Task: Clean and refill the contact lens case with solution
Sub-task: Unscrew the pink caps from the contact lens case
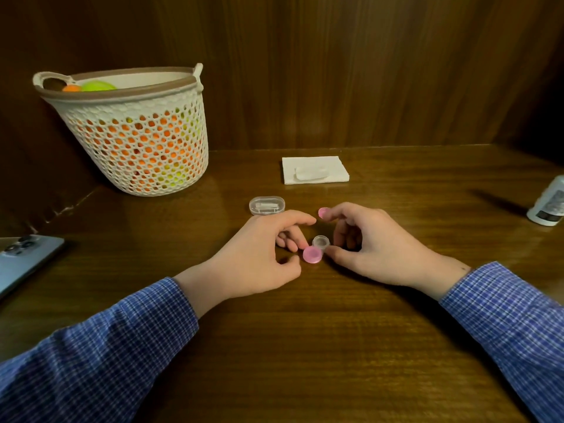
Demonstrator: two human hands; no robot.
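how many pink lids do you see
2: one pink lid on the case between the hands, another pink lid pinched at the right hand's fingertips. None hidden that I can tell.

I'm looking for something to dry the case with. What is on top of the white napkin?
A pale, flat piece lies on the napkin, near its front edge; too washed out to identify. Whatever is under the napkin is hidden.

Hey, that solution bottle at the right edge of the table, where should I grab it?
Judging by its pose, wrap the right hand around the solution bottle mid-body, coming from its left. It leans and is partly cut off by the frame, so its cap is not visible.
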